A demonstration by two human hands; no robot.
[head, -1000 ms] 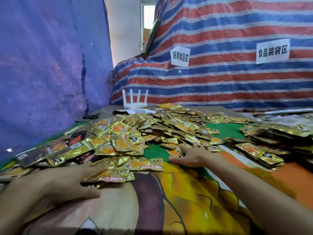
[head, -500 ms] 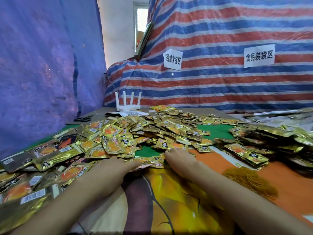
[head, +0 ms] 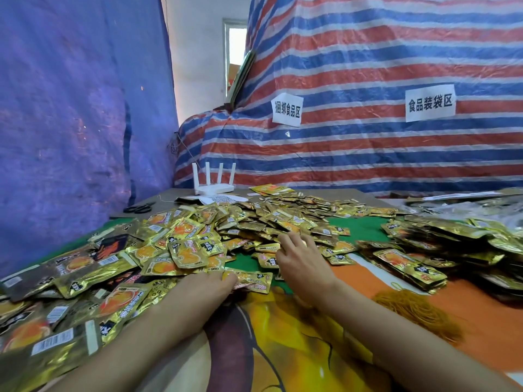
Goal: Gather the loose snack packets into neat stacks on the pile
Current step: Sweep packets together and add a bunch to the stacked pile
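Between the two hands, head view: one loose packet, long axis running left to right, touching the left hand at its fingertips, just beside the right hand. Left fingers held together on the packet's edge; cannot tell whether pinching. Right fingers spread flat on the heap of snack packets ahead. Nearer for that packet, probably: left. Neater stacks off to the right, rubber bands near them; router and scissors at the far edge, well clear.
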